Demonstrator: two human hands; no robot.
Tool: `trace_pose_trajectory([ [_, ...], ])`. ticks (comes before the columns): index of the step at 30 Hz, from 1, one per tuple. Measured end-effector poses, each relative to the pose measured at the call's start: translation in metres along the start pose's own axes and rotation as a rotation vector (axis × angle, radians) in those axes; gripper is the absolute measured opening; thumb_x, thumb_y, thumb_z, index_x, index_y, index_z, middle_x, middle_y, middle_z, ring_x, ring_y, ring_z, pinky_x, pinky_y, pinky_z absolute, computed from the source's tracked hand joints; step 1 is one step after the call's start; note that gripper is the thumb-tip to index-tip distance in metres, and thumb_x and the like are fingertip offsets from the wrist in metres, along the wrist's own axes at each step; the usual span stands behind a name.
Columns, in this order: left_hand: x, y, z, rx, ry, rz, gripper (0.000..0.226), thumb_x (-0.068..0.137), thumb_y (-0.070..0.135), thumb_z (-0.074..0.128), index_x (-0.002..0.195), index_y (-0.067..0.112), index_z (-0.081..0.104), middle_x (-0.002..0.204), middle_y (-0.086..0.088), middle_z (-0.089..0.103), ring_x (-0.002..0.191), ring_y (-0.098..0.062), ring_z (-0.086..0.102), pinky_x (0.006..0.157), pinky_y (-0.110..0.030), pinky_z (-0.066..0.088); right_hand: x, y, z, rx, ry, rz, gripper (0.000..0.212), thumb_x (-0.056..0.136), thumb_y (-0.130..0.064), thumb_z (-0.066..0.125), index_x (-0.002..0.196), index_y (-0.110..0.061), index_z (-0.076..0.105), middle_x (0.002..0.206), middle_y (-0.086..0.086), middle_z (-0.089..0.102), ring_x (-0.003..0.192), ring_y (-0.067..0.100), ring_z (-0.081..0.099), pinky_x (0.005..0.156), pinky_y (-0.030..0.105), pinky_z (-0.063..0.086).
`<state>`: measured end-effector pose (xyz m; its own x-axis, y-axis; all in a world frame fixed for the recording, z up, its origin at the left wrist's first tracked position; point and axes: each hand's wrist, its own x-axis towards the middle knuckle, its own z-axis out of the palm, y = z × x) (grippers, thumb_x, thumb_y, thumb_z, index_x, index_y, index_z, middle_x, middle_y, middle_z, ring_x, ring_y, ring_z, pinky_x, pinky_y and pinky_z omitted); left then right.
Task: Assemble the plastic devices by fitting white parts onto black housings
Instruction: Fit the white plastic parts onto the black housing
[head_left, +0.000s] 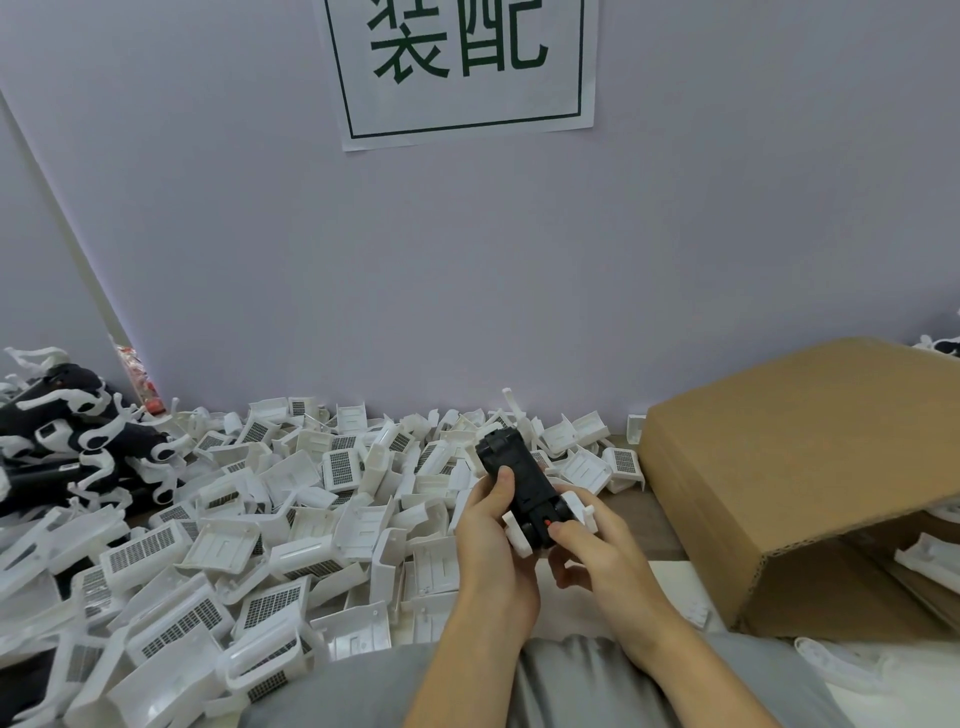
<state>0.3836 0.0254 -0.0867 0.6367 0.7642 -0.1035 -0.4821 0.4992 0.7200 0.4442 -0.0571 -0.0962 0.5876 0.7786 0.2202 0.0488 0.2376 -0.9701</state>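
Single head-worn wide-angle view, facing forward and down. Close over both hands at lower centre; parts pile spreads left, box right. Wall with sign fills upper half, edges bowed.

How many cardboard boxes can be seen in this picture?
1. The cardboard box lies on its side at the right, beside the pile of white parts, its open end facing the person. Others may lie outside the view.

Both bare arms reach forward, close together. The left hand curls its fingers, thumb up on top. The right hand curls too, one fingertip pressing forward.
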Motion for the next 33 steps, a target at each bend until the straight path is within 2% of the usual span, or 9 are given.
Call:
trace_pose_trajectory([
  [5,-0.0011,-0.0001,0.0004,-0.004,-0.004,-0.005,0.032,0.098,0.022,0.055,0.125,0.007,0.065,0.101,-0.014,0.071,0.083,-0.033,0.062,0.061,-0.035,0.045,0.0004,0.0007,0.0006,-0.011,0.026,0.008,0.028,0.095,0.006,0.047,0.107,-0.011,0.065,0.071,0.004,0.055,0.060,0.015,0.044,0.054,0.026,0.038],
  [8,-0.0020,0.0006,0.0009,-0.005,-0.009,0.001,0.030,0.098,0.020,0.055,0.123,0.007,0.066,0.096,-0.011,0.075,0.075,-0.027,0.068,0.066,-0.037,0.048,0.0022,0.0030,0.0006,-0.026,0.049,0.019,0.029,0.095,0.006,0.047,0.109,-0.013,0.064,0.071,0.005,0.055,0.059,0.016,0.043,0.055,0.027,0.038],
  [13,-0.0021,0.0007,0.0006,0.005,-0.026,0.009,0.027,0.098,0.018,0.055,0.120,0.007,0.067,0.092,-0.010,0.076,0.071,-0.022,0.073,0.072,-0.039,0.051,0.0036,0.0042,-0.0004,-0.085,0.061,0.020,0.030,0.095,0.004,0.047,0.107,-0.017,0.064,0.064,-0.010,0.061,0.054,0.007,0.048,0.052,0.024,0.040],
  [19,-0.0006,-0.0001,-0.0001,0.015,-0.038,0.011,0.023,0.098,0.016,0.056,0.116,0.008,0.068,0.101,-0.015,0.074,0.081,-0.028,0.072,0.080,-0.046,0.051,0.0021,0.0012,0.0009,-0.092,0.078,0.014,0.026,0.094,0.003,0.048,0.097,-0.018,0.064,0.060,-0.012,0.062,0.052,0.000,0.051,0.047,0.019,0.041],
  [27,-0.0020,0.0014,0.0007,0.030,-0.024,0.011,0.026,0.098,0.018,0.056,0.119,0.007,0.067,0.097,-0.012,0.075,0.074,-0.026,0.071,0.068,-0.040,0.051,0.0035,0.0032,0.0008,-0.074,0.056,0.025,0.026,0.096,0.000,0.051,0.106,-0.020,0.065,0.064,-0.010,0.062,0.054,0.009,0.046,0.054,0.026,0.039],
  [29,-0.0013,0.0012,-0.0001,0.016,-0.006,-0.003,0.032,0.098,0.023,0.056,0.123,0.006,0.066,0.100,-0.016,0.072,0.075,-0.030,0.067,0.062,-0.036,0.049,0.0040,0.0041,0.0002,-0.035,0.041,0.010,0.020,0.092,-0.011,0.060,0.108,-0.022,0.066,0.069,-0.006,0.063,0.058,0.012,0.048,0.056,0.026,0.041],
  [31,-0.0011,0.0026,-0.0008,-0.016,0.017,-0.015,0.038,0.098,0.028,0.054,0.125,0.003,0.064,0.100,-0.021,0.066,0.071,-0.032,0.063,0.054,-0.033,0.045,0.0033,0.0046,-0.0021,0.007,0.010,0.017,0.033,0.079,-0.024,0.060,0.112,-0.027,0.066,0.076,0.001,0.065,0.065,0.016,0.054,0.062,0.029,0.042],
  [33,-0.0008,0.0054,-0.0018,-0.089,0.042,-0.002,0.038,0.100,0.033,0.051,0.113,0.002,0.069,0.089,-0.017,0.070,0.064,-0.028,0.067,0.051,-0.031,0.049,0.0034,0.0071,-0.0066,0.092,-0.029,0.022,0.050,0.071,-0.021,0.052,0.119,-0.030,0.062,0.084,0.009,0.065,0.073,0.020,0.058,0.066,0.032,0.042],
])
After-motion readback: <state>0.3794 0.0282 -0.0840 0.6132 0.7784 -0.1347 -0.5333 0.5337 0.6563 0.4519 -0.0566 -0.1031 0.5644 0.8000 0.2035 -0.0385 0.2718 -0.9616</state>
